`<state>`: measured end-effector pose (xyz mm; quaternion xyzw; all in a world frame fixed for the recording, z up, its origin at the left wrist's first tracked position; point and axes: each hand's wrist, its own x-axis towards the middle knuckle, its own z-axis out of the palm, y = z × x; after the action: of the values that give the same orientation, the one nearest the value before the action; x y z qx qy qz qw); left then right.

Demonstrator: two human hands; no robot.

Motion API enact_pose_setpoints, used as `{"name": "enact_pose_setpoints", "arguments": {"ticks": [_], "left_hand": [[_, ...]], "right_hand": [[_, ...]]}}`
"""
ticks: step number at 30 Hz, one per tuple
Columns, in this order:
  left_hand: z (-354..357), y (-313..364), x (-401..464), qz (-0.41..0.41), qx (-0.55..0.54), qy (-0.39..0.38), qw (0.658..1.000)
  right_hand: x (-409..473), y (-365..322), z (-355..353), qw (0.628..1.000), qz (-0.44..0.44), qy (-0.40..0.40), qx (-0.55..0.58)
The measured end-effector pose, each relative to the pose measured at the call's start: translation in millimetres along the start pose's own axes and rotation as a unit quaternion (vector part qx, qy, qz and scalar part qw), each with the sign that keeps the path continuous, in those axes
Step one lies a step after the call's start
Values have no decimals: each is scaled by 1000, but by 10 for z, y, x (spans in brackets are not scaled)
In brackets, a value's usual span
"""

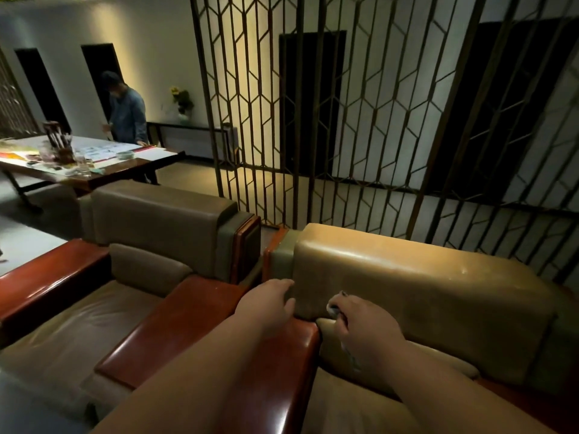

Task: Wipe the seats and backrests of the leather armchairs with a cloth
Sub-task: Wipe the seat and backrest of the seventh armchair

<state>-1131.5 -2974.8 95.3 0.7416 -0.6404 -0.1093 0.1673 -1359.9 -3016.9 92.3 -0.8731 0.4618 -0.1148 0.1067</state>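
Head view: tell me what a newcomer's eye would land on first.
The tan leather backrest of the near armchair glows at centre right, with the left hand resting at its edge and the right hand gripping a cloth against it. Behind it rises a tall metal lattice screen. Far left, a person stands at a cluttered table.

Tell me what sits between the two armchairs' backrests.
In the head view, a narrow dark gap separates the left backrest from the right backrest, flanked by each chair's reddish wooden side frame; nothing else shows there.
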Motion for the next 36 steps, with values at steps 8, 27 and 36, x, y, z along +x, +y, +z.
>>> {"name": "enact_pose_setpoints", "arguments": {"ticks": [8, 27, 36], "left_hand": [[71, -91, 553, 12, 2, -24, 1000], [688, 947, 948, 5, 12, -6, 1000], [993, 689, 1801, 0, 38, -36, 999]], "right_hand": [[299, 185, 35, 999, 43, 8, 22], [201, 1617, -217, 998, 43, 15, 33], [663, 2065, 76, 997, 74, 24, 4]]}}
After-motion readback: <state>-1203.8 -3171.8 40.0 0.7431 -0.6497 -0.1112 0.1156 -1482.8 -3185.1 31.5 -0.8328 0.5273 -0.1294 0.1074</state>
